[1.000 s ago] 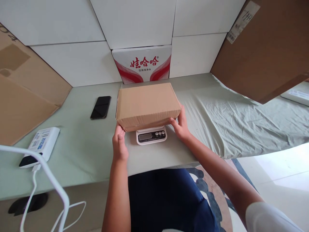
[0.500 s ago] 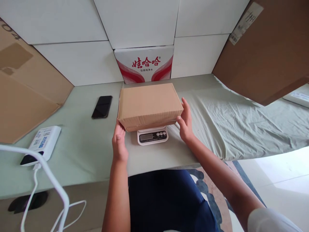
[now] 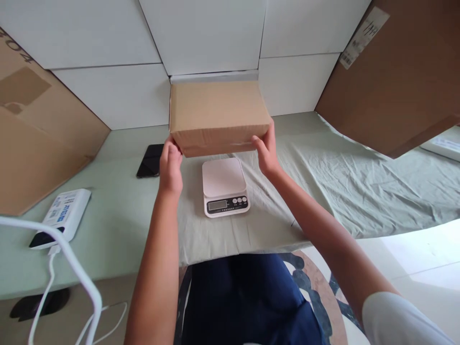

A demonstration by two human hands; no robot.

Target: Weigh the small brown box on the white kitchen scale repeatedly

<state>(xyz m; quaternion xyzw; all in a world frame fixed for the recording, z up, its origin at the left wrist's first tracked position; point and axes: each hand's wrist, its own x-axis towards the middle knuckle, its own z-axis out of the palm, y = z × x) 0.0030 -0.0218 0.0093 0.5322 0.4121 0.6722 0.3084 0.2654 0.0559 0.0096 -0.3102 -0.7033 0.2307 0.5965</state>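
Now the cardboard box (image 3: 219, 112) between both hands, above the scale (image 3: 225, 186).

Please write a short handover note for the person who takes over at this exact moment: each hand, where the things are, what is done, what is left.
Left hand: grips the lower left end of the cardboard box.
Right hand: grips its lower right end.
Box: closed, held in the air above and behind the kitchen scale, not touching it.
Scale: on the green sheet, platform bare, display unreadable.
Nearby: black phone left of the scale, white device further left.
Done: box is off the scale.
Left: the box is not yet set down anywhere.
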